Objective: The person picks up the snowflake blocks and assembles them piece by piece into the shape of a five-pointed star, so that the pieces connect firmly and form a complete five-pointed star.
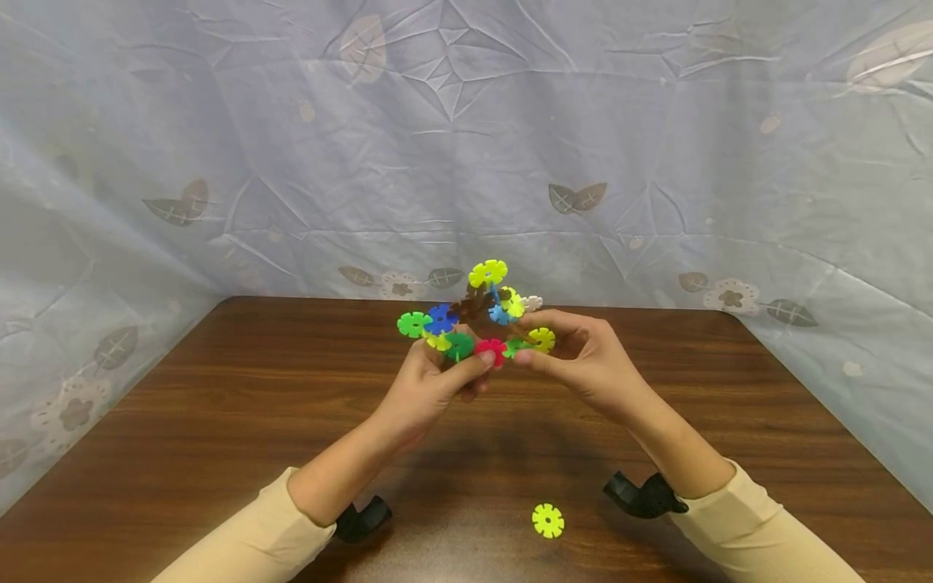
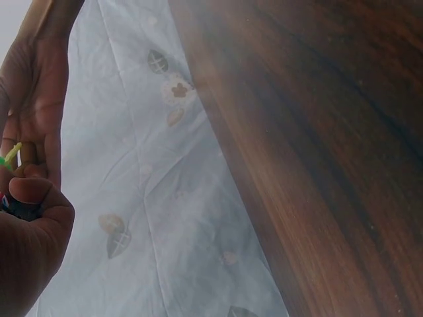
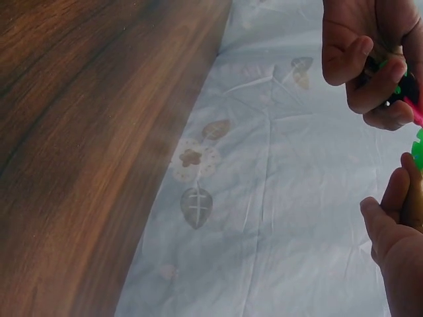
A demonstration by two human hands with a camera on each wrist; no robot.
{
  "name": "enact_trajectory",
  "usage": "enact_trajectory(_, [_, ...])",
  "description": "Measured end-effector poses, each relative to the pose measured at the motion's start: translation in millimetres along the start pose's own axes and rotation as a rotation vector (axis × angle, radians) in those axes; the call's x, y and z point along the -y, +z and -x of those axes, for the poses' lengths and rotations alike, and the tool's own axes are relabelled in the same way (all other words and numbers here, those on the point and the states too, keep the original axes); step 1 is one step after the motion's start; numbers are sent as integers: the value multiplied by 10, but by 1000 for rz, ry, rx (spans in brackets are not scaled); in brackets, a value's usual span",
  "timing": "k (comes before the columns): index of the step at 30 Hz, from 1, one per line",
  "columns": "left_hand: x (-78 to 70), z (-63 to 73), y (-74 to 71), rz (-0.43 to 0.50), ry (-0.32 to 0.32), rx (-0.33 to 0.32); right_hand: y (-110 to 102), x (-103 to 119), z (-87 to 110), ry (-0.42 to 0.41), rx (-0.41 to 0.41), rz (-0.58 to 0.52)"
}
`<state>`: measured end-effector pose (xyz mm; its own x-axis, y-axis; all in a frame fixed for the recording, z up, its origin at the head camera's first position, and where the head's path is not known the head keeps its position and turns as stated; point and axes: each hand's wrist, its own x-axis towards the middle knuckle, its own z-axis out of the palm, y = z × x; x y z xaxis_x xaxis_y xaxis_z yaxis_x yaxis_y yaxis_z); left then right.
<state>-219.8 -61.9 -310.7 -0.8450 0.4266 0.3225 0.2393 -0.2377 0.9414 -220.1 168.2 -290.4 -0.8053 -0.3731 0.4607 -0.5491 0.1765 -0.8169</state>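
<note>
Both hands hold a joined ring of notched plastic snowflake discs above the table, in blue, green, yellow, red, brown and white. My left hand grips its near left side, thumb on the red disc. My right hand pinches the right side between thumb and forefinger, by a green disc and a yellow disc. A yellow disc stands highest. In the right wrist view, curled left fingers wrap dark discs. The left wrist view shows only a little of the discs, at its edge.
A loose yellow disc lies on the brown wooden table near its front edge. Black curved wrist mounts show by both sleeves. Pale patterned cloth hangs behind and at both sides.
</note>
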Motion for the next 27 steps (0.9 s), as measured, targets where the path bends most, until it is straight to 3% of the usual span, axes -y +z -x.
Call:
enact_trajectory(11, [7,10,-2,3,45,-20,88,-17,-3,-43,-19,-16])
enact_trajectory(20, [-27,8,-42,-10,51,25,93,13,8,14,-8,9])
enact_trajectory(27, [-40,3,-98,-19,43,-1,87,-16,-1,53,44,-46])
